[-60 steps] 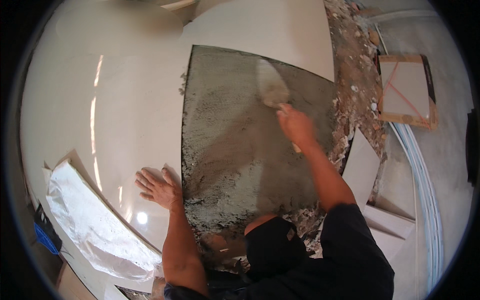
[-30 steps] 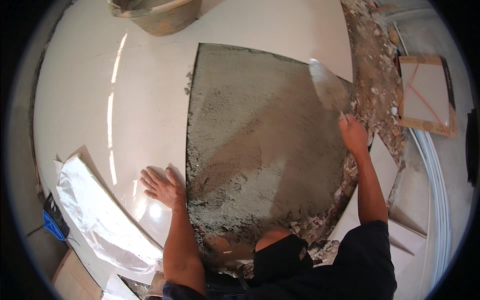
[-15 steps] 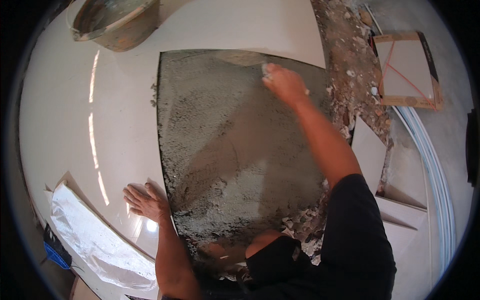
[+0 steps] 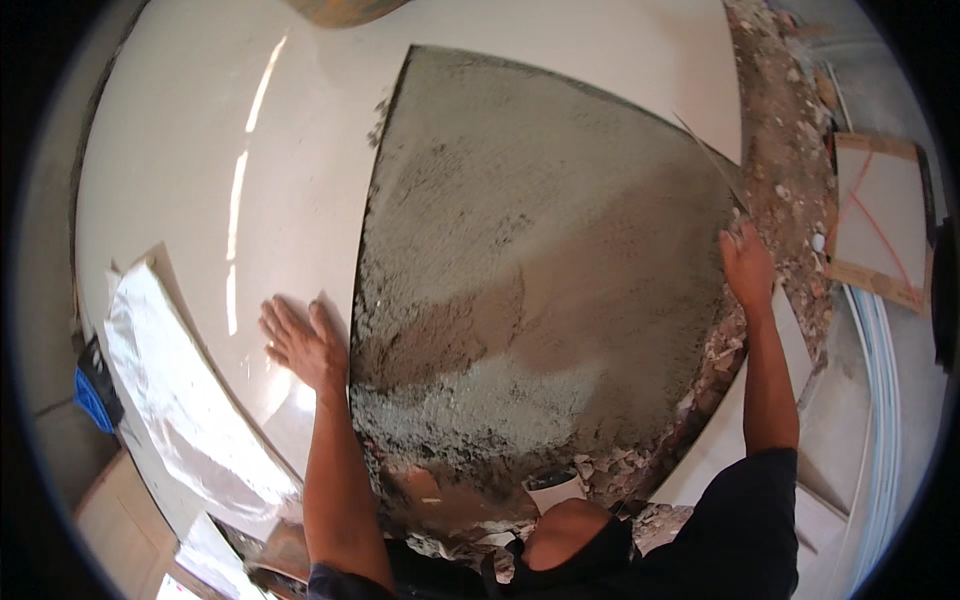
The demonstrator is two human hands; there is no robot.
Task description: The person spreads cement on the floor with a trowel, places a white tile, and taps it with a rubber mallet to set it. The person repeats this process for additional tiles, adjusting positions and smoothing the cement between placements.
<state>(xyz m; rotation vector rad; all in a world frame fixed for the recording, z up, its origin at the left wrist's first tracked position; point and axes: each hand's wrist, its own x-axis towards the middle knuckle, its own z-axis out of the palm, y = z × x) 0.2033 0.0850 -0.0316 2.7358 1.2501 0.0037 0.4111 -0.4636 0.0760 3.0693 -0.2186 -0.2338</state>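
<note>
A bed of wet grey mortar (image 4: 540,220) lies in front of me, bordered on the left and far side by large glossy cream floor tiles (image 4: 300,190). My left hand (image 4: 306,345) rests flat on the tile beside the mortar's left edge, fingers spread. At the right border of the mortar, my right hand (image 4: 748,265) grips a trowel; its handle is mostly hidden in the fingers. The thin trowel blade (image 4: 712,156) is seen nearly edge-on, tilted near the far right corner by the tile edge. Mortar is smoother at the far side and rough near me.
A bucket (image 4: 350,8) stands at the far edge. Rubble (image 4: 790,160) runs along the right, beside a cardboard-edged tile pack (image 4: 880,205) and pale long pipes (image 4: 882,400). White plastic-covered sheeting (image 4: 180,365) lies at left; a cut tile piece (image 4: 715,440) lies near my right arm.
My right hand has swung right and nearer with the trowel, whose blade has turned from flat on the mortar to edge-on. The view has shifted; my left hand stays on the tile.
</note>
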